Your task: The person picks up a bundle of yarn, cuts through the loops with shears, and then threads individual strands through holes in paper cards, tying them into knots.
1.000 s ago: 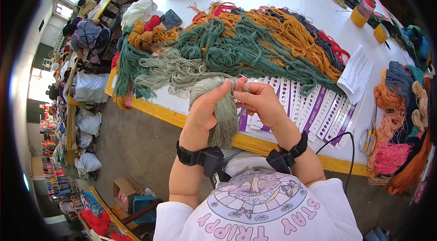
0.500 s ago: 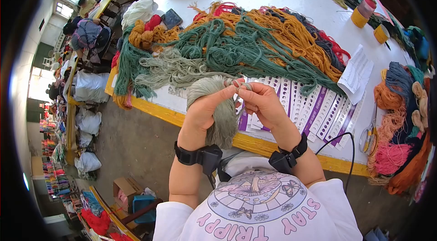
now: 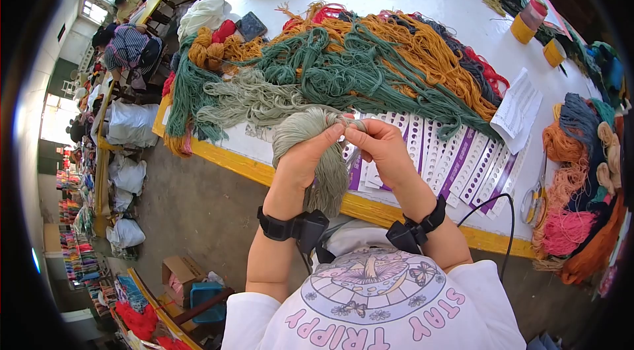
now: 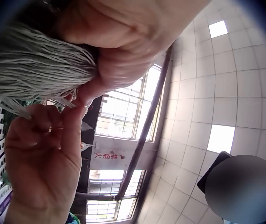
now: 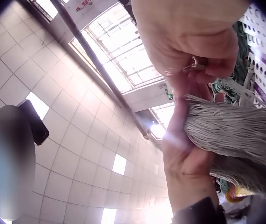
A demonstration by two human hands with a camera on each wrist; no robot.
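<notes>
A grey-green skein of yarn (image 3: 328,172) hangs folded over my left hand (image 3: 308,155), its loose loops dropping past the palm. That hand grips the skein near its upper bend, thumb pointing toward the other hand. My right hand (image 3: 378,145) pinches yarn at the skein's edge, thumb and forefinger meeting the left fingertips. From the left wrist view, both sets of fingertips come together right beside the yarn strands (image 4: 35,65). A thin metal loop (image 5: 194,67) shows under the right hand's curled fingers in the right wrist view; the rest of it is hidden.
Green, orange and grey-green yarn (image 3: 356,59) lies heaped across the white table (image 3: 264,3). Purple-and-white punched cards (image 3: 442,158) fan out beyond my right hand, near a paper sheet (image 3: 518,109). Scissors (image 3: 532,201) and more coloured yarn (image 3: 568,218) lie at the right. A person (image 3: 132,53) bends at the far left.
The fingertips of both hands have drawn closer together at the skein's edge. The skein has shifted slightly in the left hand, and the view has tilted a little.
</notes>
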